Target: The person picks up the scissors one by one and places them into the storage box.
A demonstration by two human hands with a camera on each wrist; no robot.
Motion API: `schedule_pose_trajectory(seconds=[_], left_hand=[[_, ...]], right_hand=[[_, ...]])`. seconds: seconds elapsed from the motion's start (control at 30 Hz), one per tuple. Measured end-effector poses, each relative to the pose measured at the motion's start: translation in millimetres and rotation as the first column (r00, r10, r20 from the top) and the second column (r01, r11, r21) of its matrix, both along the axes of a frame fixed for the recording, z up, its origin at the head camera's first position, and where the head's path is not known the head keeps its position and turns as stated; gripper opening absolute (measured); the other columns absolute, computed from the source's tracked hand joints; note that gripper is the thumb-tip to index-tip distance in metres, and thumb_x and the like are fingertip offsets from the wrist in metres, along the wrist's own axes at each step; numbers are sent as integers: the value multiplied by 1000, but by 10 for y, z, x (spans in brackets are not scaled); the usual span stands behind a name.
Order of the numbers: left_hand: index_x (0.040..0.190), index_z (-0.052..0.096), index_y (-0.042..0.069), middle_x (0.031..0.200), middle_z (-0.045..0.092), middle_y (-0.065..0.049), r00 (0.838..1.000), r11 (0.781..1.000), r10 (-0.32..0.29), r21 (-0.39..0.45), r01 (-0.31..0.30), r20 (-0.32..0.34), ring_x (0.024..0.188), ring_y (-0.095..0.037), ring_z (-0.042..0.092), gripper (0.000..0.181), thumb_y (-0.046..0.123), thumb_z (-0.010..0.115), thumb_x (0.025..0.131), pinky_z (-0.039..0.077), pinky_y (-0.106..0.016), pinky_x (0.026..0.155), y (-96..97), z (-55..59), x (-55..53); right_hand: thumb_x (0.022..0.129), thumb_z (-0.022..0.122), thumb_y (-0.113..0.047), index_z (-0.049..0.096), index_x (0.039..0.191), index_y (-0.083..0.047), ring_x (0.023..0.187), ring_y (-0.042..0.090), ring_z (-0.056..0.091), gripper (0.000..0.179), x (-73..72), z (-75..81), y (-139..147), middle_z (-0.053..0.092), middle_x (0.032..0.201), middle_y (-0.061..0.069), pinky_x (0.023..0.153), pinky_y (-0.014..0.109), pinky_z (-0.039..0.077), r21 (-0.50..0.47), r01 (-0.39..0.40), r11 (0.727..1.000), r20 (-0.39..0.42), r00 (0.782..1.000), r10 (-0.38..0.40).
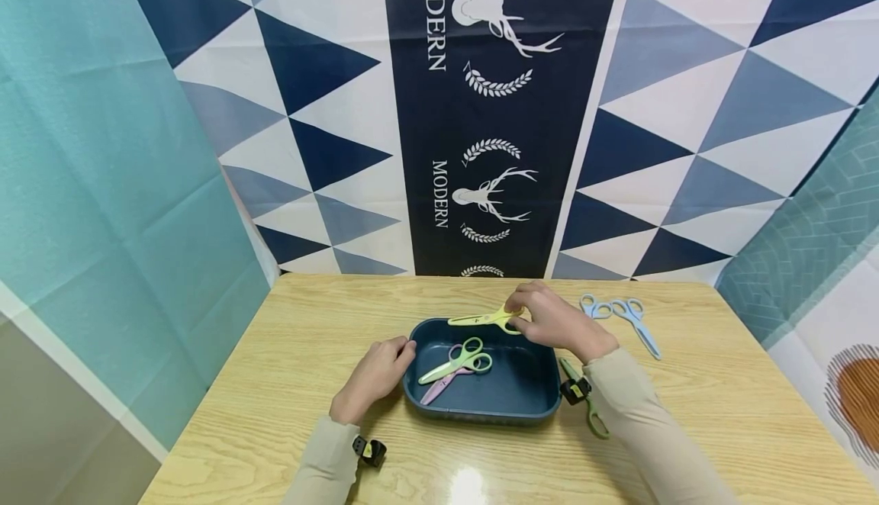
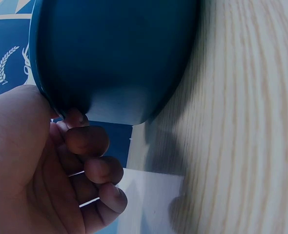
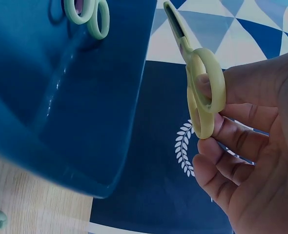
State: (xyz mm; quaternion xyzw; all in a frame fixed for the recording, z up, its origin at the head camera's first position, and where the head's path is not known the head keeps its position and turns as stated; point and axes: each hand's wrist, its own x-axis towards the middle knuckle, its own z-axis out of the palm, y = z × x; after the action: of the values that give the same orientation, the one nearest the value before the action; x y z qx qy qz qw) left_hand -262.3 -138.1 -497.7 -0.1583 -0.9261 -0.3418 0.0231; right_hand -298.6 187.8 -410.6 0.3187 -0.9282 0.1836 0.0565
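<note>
My right hand (image 1: 552, 320) pinches a pair of yellow scissors (image 1: 481, 320) by the finger loops, above the far rim of a dark blue basin (image 1: 522, 383). Their blades point left in the head view. At the basin's left end, my left hand (image 1: 378, 374) holds the rim between thumb and forefinger; the other fingers curl loosely outside the wall, as the left wrist view shows. Inside the basin, light green scissors (image 1: 446, 369) lie across purple scissors (image 1: 442, 389), hiding part of them.
Two pairs of light blue scissors, one near the back (image 1: 594, 307) and one beside it (image 1: 642, 329), lie right of the basin. Green scissors (image 1: 596, 419) are partly hidden under my right wrist. A patterned cloth (image 1: 343, 184) hangs behind the wooden table (image 1: 275, 413).
</note>
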Motion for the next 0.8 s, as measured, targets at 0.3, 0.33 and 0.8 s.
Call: schedule_pose_trajectory(seconds=[0.3, 0.33, 0.8], left_hand=[[76, 52, 15, 64, 39, 6, 1000, 1000, 1, 0, -1, -5, 56, -8, 42, 36, 26, 46, 109, 34, -23, 54, -1, 5, 8], [76, 53, 15, 64, 39, 6, 1000, 1000, 1, 0, -1, -6, 56, -8, 42, 36, 26, 46, 109, 34, -23, 54, -1, 6, 9], [76, 53, 15, 64, 39, 6, 1000, 1000, 6, -2, -6, 6, 57, -8, 43, 35, 27, 47, 109, 35, -23, 54, -6, 9, 12]], right_hand=[[92, 70, -8, 76, 102, -5, 107, 33, 62, 12, -12, 3, -49, 71, 104, 9, 97, 53, 51, 1, -21, 1000, -1, 1000, 21], [92, 70, -8, 76, 102, -5, 107, 32, 63, 12, -13, 4, -56, 71, 104, 8, 97, 53, 51, 2, -24, 1000, -3, 1000, 24], [92, 70, -9, 76, 102, -6, 105, 29, 62, 12, -21, -25, -131, 70, 103, 6, 95, 51, 52, -8, -27, 1000, 14, 1000, 27]])
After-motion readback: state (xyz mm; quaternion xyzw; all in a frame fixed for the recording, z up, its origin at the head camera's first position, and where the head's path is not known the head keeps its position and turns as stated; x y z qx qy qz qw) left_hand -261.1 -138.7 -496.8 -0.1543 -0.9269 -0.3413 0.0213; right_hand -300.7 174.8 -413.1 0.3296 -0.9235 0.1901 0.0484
